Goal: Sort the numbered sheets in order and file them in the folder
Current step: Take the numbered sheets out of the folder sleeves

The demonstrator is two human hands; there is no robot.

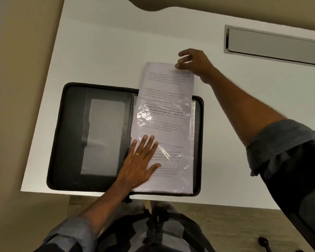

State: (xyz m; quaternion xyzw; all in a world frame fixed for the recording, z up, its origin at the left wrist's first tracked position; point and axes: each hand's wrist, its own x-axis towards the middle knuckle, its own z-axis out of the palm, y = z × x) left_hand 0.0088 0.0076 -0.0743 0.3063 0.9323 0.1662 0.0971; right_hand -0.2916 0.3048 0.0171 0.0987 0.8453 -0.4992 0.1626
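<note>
A black zip folder point(71, 135) lies open on the white table, with clear plastic sleeves on its right half. A printed sheet point(168, 82) sits partway inside the top sleeve point(182, 160), its upper half sticking out past the folder's far edge. My right hand point(195, 63) pinches the sheet's far right corner between thumb and fingers. My left hand point(142, 160) lies flat with spread fingers on the sleeve near its left edge, pressing it down. Other printed sheets show through the plastic beneath.
The white table point(98, 51) extends beyond the folder on all sides. A grey metal cable hatch point(273, 45) is set into it at the far right. The folder's near edge lies along the table's front edge. A small dark object point(265, 242) lies on the floor.
</note>
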